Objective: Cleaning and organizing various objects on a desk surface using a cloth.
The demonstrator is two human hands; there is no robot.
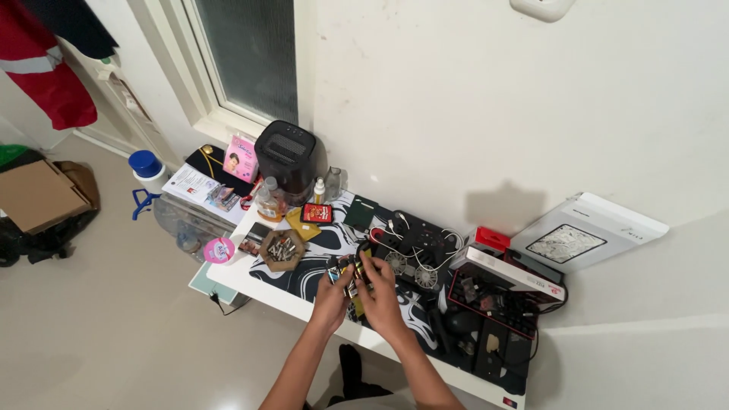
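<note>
Presently a small dark gadget (pixel 351 275) is pinched between the left hand (pixel 334 298) and right hand (pixel 382 298) above the patterned mat (pixel 319 250); it is best held steady, clear of the battery box (pixel 282 249) at ten o'clock.

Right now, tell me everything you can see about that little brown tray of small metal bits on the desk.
The brown tray is a small, shallow, angular dish that looks like cardboard or wood. It sits flat on the black-and-white patterned desk mat, near the desk's left end, holding a heap of small silvery metal pieces too small to identify. A round pink lid lies to its left. The left hand works to its right, not touching it.
</note>
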